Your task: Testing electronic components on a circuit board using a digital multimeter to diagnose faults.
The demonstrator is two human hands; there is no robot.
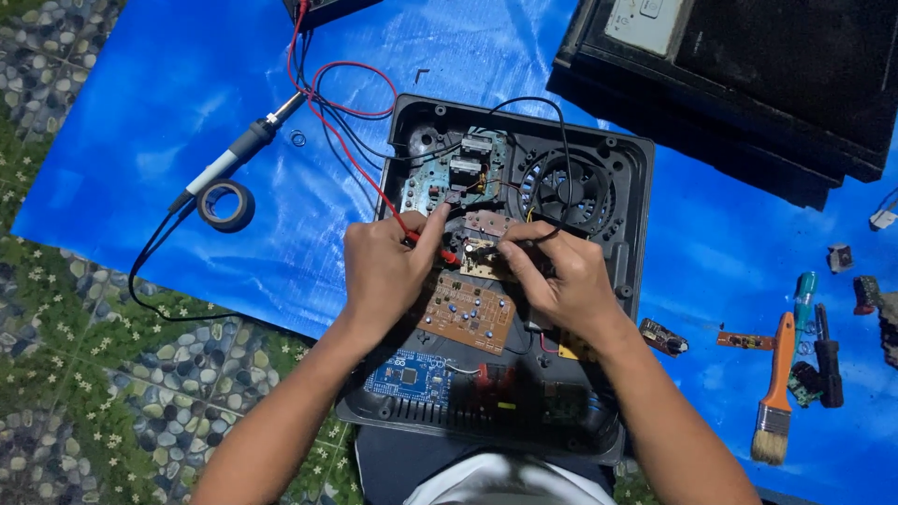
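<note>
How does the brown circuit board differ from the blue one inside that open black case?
The brown circuit board lies tilted near the middle, partly under the left hand; the blue circuit board sits lower, nearer the black case edge, with no hand on it. Brown looks larger. Both are flat and dotted with parts.

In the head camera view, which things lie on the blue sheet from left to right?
Roll of black tape → soldering iron → open black appliance casing, with the left hand and right hand over its circuit boards → orange-handled paintbrush → black-handled screwdriver.
</note>
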